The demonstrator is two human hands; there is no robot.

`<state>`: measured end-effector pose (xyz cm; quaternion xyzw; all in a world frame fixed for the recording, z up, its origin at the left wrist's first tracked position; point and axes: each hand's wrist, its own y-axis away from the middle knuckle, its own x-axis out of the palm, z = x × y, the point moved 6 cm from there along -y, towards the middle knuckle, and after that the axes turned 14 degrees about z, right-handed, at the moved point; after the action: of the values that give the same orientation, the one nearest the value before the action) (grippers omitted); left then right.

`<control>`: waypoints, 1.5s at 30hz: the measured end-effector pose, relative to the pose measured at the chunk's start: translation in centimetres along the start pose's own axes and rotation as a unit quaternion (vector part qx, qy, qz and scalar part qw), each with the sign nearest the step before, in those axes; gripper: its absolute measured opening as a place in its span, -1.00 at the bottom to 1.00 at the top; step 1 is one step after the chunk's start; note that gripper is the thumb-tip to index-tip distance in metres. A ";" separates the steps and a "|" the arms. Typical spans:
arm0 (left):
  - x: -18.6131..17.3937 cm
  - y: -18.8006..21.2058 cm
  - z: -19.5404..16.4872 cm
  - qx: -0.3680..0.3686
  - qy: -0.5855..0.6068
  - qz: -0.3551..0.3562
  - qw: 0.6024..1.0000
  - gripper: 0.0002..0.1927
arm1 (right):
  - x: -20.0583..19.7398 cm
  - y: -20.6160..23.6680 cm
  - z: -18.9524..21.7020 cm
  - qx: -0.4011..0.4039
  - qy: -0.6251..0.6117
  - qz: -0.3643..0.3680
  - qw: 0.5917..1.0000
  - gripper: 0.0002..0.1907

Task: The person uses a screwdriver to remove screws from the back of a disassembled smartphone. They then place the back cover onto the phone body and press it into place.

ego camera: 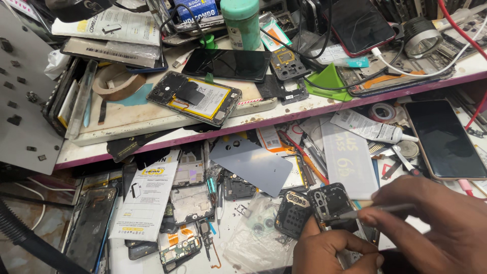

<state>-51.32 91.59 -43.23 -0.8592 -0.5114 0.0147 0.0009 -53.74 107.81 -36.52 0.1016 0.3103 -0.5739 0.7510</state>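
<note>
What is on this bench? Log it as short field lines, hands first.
left hand: left hand grips the opened phone frame from below
right hand: right hand holds a thin metal tool, tip on the frame
beside frame: dark camera cover piece
bench: grey back panel, white glue tube
shelf: opened phone with yellow battery, green bottle

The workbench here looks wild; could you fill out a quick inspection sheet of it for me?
Surface: white lower bench and raised shelf, both crowded.
Job's things: opened phone frame, thin metal tool touching it.
Clutter: open phone with yellow battery, grey back cover, glue tube, tape roll, green bottle.
Grippers: left hand holds the frame; right hand grips the tool.
Cables: black, white, red.
Surroundings: grey panel, black hose.
</note>
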 end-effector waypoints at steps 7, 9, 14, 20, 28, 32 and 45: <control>1.2 0.3 0.4 0.003 0.048 0.010 0.999 -0.82 | 0.2 1.1 -0.3 0.011 -0.115 -0.016 0.993 -0.65; 1.4 0.3 0.2 0.005 -0.011 0.002 1.000 -0.79 | 0.6 1.4 0.2 -0.034 -0.167 -0.002 0.985 -0.63; 2.3 0.6 -0.5 0.014 0.026 0.001 1.000 -0.86 | -0.4 1.7 0.4 -0.003 -0.093 -0.020 0.995 -0.62; 2.7 0.8 -2.3 0.002 0.010 -0.020 1.000 -0.89 | -1.3 1.9 2.7 -0.047 -0.003 -0.036 0.998 -0.61; 3.2 0.8 -5.0 0.006 -0.015 -0.012 1.000 -0.86 | -2.4 2.2 3.8 0.048 -0.039 -0.062 0.996 -0.54; 3.5 0.7 -5.8 -0.014 -0.008 -0.003 1.000 -0.87 | -3.1 2.1 4.8 0.058 -0.053 -0.067 0.995 -0.49; 5.7 -2.3 -5.8 0.003 0.020 -0.058 0.998 -0.88 | -5.6 1.0 5.5 -0.109 -0.195 -0.001 0.975 -0.08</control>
<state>-50.47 97.76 -37.50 -0.8282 -0.5602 -0.0008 0.0146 -51.69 109.83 -29.13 -0.0952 0.2190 -0.5457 0.8032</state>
